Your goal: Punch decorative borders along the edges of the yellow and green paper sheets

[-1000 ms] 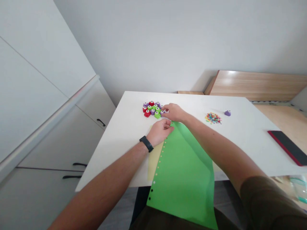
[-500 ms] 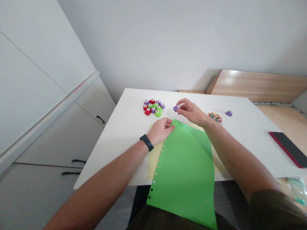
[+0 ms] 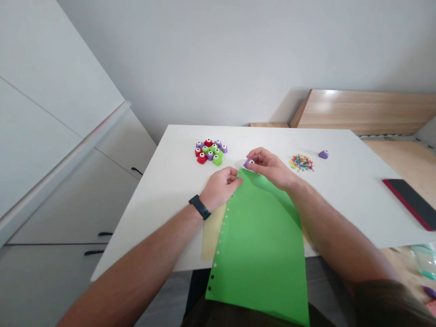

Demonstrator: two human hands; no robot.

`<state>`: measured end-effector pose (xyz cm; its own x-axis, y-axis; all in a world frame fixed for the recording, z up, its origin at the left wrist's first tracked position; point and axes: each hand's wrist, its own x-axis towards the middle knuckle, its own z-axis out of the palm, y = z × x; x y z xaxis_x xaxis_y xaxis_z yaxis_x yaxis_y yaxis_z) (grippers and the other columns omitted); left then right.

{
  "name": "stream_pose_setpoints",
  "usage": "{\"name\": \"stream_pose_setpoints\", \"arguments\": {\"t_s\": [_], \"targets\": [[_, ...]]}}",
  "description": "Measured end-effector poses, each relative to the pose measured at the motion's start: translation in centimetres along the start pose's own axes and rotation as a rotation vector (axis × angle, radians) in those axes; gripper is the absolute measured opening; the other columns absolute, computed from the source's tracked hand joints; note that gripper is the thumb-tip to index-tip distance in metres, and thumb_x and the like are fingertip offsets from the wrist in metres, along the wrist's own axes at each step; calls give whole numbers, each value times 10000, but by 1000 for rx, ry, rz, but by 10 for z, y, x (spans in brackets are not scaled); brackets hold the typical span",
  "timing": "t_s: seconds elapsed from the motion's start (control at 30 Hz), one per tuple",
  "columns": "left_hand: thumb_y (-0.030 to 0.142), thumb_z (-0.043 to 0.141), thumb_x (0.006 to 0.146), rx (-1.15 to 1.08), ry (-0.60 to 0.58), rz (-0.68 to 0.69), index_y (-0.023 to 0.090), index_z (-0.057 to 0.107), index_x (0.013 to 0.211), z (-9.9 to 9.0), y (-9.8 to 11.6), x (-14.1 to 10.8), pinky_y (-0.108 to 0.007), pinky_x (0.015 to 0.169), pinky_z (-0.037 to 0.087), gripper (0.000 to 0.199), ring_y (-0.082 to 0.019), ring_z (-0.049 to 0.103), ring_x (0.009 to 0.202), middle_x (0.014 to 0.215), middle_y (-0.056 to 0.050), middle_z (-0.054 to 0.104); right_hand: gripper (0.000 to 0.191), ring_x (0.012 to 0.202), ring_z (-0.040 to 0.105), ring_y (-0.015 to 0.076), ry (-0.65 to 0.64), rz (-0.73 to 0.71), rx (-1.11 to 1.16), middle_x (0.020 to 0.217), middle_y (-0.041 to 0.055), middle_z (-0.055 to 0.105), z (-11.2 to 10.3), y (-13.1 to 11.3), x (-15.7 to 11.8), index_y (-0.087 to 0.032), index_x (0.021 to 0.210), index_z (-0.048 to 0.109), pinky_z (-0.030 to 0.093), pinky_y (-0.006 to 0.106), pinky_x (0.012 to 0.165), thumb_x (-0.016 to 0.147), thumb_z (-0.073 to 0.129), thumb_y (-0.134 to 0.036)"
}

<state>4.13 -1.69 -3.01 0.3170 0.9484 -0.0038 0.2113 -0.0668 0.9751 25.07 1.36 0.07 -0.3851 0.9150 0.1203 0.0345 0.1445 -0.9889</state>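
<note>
A small purple craft punch is sitting pinched in the fingers of the right hand, at the top edge of the green paper sheet near the middle of the frame. It looks light and stiff, best held by its sides, though its small rounded body could slip from the fingertips. The sheet looks thin and floppy and is bowing gently. The left hand is lying on its upper left edge, pinning it down, just apart from the right hand. Small punched holes are running down that edge, and a pale yellow sheet is lying beneath. At upper left of the table, a cluster of red, green and purple punches is sitting on the white table. Toward the right are paper cut-outs, a lone purple punch and a red-edged phone case.
</note>
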Motion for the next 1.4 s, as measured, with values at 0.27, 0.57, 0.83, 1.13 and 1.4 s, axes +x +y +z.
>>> {"name": "stream_pose_setpoints", "arguments": {"t_s": [0.27, 0.57, 0.83, 1.13, 1.4], "targets": [[459, 659, 887, 57, 22, 26, 193, 651, 1000, 0, 1, -1, -270, 630, 518, 289, -183, 704, 734, 871, -43, 763, 493, 932, 647, 175, 11, 0, -133, 1104, 53, 706, -1, 14, 2, -217, 1245, 649, 526, 364, 895, 790, 797, -339], [480, 653, 891, 86, 28, 6, 189, 660, 999, -1, 3, 0, -269, 586, 479, 311, -182, 679, 698, 844, -40, 757, 464, 893, 652, 180, 0, 0, -191, 1054, 42, 718, 4, 8, -1, -215, 1228, 672, 535, 389, 896, 781, 784, -273], [471, 659, 894, 50, 11, -6, 204, 654, 996, 0, 3, -1, -276, 610, 511, 285, -191, 699, 732, 873, -37, 766, 410, 882, 652, 180, 46, -36, -183, 1056, 39, 713, 8, 8, 0, -231, 1178, 677, 536, 387, 884, 781, 775, -258], [479, 626, 914, 29, 7, 0, 198, 662, 1014, -1, 4, 0, -291, 639, 532, 300, -197, 709, 757, 919, -51, 769, 406, 867, 649, 182, 55, -43, -181, 1050, 43, 710, 7, 5, -2, -230, 1161, 676, 538, 401, 879, 770, 782, -247], [492, 663, 888, 39, 22, -8, 196, 667, 1003, -1, 3, -1, -269, 586, 497, 319, -179, 674, 687, 843, -33, 752, 420, 890, 650, 181, 27, -30, -145, 1063, 50, 706, 8, 3, -4, -208, 1176, 662, 533, 389, 885, 772, 771, -232]]}}
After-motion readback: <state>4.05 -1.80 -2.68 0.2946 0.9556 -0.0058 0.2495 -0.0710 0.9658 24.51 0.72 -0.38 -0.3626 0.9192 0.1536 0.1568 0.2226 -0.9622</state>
